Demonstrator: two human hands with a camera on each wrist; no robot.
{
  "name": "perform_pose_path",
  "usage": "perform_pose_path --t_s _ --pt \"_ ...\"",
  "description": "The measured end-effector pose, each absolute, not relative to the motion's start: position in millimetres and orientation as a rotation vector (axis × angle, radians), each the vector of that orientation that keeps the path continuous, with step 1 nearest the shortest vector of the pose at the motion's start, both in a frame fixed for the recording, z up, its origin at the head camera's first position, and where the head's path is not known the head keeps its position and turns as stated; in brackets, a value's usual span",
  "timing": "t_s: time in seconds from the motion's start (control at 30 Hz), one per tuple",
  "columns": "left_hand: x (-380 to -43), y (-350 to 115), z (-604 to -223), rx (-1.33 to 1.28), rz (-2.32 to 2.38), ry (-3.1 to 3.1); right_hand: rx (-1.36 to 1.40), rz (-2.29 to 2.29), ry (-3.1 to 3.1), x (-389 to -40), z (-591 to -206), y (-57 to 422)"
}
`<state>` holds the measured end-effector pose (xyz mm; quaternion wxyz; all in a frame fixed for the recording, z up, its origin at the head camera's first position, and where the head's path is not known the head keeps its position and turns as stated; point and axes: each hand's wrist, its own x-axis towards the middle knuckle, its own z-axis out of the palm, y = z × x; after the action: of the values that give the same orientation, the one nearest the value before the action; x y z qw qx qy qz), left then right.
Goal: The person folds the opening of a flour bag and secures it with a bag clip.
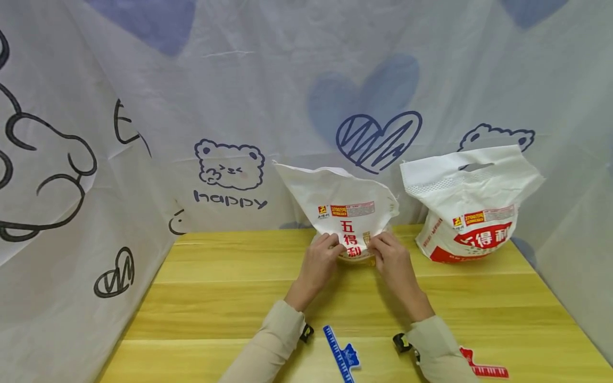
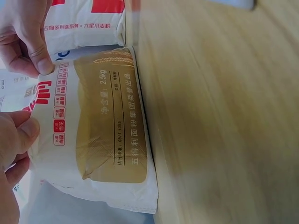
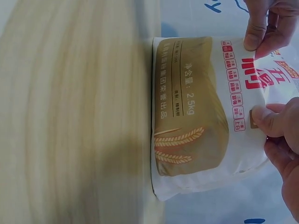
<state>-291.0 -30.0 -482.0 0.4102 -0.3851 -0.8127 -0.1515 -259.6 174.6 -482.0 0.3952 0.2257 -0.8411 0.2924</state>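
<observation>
A white flour bag (image 1: 351, 213) with red lettering stands near the back of the table. Its upper part flares out unsealed above the hands. My left hand (image 1: 322, 260) pinches the front of the bag at its left side, thumb on the printed face. On the right side my right hand (image 1: 394, 260) pinches the same front. The wrist views show the bag's tan lower panel (image 2: 112, 126) with wheat ears (image 3: 180, 140) and "2.5kg". Both thumbs press the white plastic just above that panel. Whatever is inside the bag is hidden.
A second white-and-red flour bag (image 1: 471, 213) with a handle slot stands at the right. A blue clip with piano-key markings (image 1: 341, 354) lies at the front, and a red one (image 1: 486, 368) lies near the right sleeve. Printed cloth (image 1: 239, 96) hangs behind the wooden table (image 1: 215, 298).
</observation>
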Motion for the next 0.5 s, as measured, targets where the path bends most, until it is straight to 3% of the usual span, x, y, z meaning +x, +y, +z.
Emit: perform_pose_path --t_s 0.5 --pt "-274 -40 -477 -0.951 -0.412 -2.049 0.582 0.713 -2.143 -246 -479 164"
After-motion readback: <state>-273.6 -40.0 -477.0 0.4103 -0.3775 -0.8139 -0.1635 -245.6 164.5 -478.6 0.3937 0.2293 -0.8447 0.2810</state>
